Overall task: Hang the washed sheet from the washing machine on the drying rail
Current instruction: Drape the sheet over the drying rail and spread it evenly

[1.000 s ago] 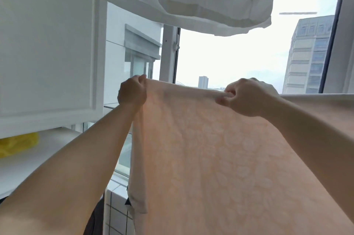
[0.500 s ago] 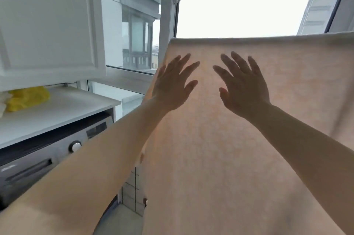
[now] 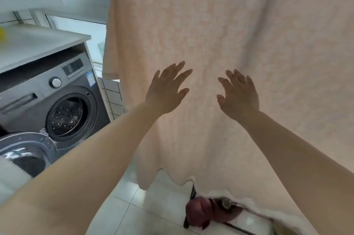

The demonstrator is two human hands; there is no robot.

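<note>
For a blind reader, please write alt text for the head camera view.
Two open hands, left hand and right hand, spread flat against a hanging peach sheet. At left, a grey washing machine stands with its door open.

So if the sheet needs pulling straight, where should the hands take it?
Probably at the bottom hem of the sheet, coming from below with a pinch. The hem hangs free and wavy above the floor, so there is slack there. The left hand and right hand are open, fingers spread, gripping nothing.
</note>
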